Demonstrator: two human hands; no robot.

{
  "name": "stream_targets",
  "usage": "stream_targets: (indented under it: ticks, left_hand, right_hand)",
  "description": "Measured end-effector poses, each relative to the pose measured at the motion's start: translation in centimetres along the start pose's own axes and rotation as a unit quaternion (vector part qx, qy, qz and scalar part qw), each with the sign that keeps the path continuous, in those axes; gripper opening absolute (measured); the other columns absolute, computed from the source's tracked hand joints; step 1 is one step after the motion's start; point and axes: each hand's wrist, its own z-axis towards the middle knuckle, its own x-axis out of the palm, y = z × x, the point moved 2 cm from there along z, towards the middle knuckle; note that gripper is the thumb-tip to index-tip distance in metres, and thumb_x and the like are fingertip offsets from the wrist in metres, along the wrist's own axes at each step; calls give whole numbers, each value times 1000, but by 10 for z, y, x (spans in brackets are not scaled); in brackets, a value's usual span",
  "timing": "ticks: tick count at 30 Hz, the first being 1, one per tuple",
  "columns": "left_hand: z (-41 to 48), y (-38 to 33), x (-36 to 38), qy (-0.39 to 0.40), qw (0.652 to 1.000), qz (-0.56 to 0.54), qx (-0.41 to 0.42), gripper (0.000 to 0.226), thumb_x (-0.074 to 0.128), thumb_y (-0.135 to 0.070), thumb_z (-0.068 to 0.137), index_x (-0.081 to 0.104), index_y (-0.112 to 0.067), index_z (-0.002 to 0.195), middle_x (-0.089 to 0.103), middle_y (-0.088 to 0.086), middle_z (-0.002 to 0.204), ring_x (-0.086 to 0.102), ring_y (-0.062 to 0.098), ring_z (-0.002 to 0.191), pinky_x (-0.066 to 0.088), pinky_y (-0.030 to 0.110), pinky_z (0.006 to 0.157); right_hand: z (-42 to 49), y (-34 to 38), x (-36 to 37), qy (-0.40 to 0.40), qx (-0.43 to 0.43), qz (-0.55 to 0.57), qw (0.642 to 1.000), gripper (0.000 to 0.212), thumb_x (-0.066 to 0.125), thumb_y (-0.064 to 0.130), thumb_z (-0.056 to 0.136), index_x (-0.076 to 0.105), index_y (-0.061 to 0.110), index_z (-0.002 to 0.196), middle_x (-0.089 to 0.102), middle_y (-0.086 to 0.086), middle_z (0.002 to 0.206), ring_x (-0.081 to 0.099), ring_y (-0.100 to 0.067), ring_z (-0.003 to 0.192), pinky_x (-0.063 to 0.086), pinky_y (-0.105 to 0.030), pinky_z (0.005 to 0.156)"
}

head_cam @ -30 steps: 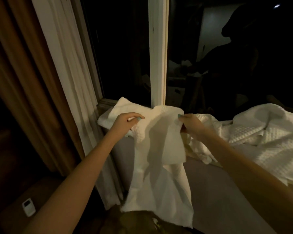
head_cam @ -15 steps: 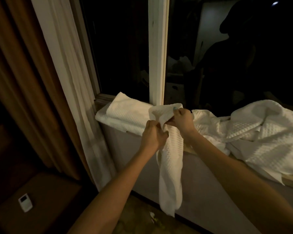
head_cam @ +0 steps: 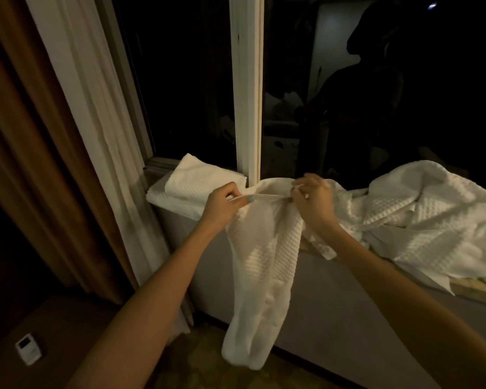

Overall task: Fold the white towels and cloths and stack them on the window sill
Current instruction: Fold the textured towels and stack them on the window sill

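Note:
A white waffle-weave towel (head_cam: 260,276) hangs folded lengthwise in front of the sill wall. My left hand (head_cam: 225,206) pinches its top edge on the left, and my right hand (head_cam: 313,197) pinches the same edge on the right, so the edge is stretched taut between them. A folded white towel (head_cam: 191,186) lies on the window sill (head_cam: 460,290) at the left end, just behind my left hand. A heap of unfolded white cloths (head_cam: 421,217) covers the sill to the right of my right hand.
A white window post (head_cam: 247,88) rises right behind my hands, with dark glass on both sides. White and brown curtains (head_cam: 76,122) hang at the left. A small white device (head_cam: 28,352) lies on a dark surface at the lower left.
My hands came together at the towel's top, then moved apart a little again, now holding the towel folded in half lengthwise. The hanging towel is narrower than a second ago.

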Motion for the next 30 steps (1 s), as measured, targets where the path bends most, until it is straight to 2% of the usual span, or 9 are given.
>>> stream_targets:
  ticks: [2,5,8,11,13,17,20,26,30]
  left_hand:
    - [5,-5,-8,0,1000,-5,9,41,74,-16,82,40,-18,61,39,-6,59,36,0,53,29,15,54]
    - [9,-3,-19,3,999,-36,3,38,74,-15,82,42,-18,61,40,-6,60,36,-1,54,32,14,57]
    - [8,-4,-23,26,998,-61,-2,37,73,-15,83,42,-18,62,41,-7,61,37,1,57,34,15,58]
    - [10,-8,-33,37,996,-79,4,36,71,-14,84,42,-18,63,40,-6,63,37,4,59,34,19,60]
    - [13,-8,-46,41,996,-76,7,36,72,-14,84,42,-18,64,40,-3,65,39,8,63,34,22,62]
    - [12,-8,-71,56,998,-14,12,38,75,-11,81,42,-16,62,38,-2,63,38,7,62,32,19,60]
    - [6,-3,-88,79,995,53,9,41,76,-11,79,41,-16,59,36,-4,60,36,0,53,28,15,54]
    - [-39,19,-105,199,978,29,-50,10,72,-9,81,62,-9,80,59,2,84,57,4,79,45,13,74]
    - [-57,47,-98,258,958,30,-121,32,84,-44,62,73,-23,83,67,-10,86,61,3,84,47,19,79]
  right_hand:
    - [1,5,-7,39,-1,1,999,34,51,10,95,57,6,62,55,-4,62,48,-14,57,36,-29,63]
    - [0,8,-18,77,-29,-54,995,32,47,25,100,48,13,71,49,-1,61,47,-15,54,33,-28,53]
    - [-9,7,-15,178,-109,-100,973,22,52,34,97,64,16,100,56,1,97,54,-16,89,45,-27,81]
    - [-13,1,-1,284,-91,-175,938,44,60,49,87,66,20,120,29,0,148,24,-21,136,25,-39,114]
    - [-14,0,1,311,-59,-202,927,57,58,52,87,55,18,133,18,1,156,15,-23,142,19,-43,117]
    - [-7,0,-4,298,1,-150,943,40,49,39,98,58,13,127,63,-4,110,58,-16,92,44,-23,77]
    - [5,12,-3,250,-8,-102,963,25,58,38,93,65,17,80,55,3,66,49,-9,59,35,-22,57]
    - [18,26,0,257,-29,10,966,28,64,34,90,62,18,67,52,0,62,48,-12,58,37,-22,57]
    - [13,25,3,275,-30,72,958,30,61,27,92,63,4,74,51,-9,67,49,-18,63,40,-27,61]
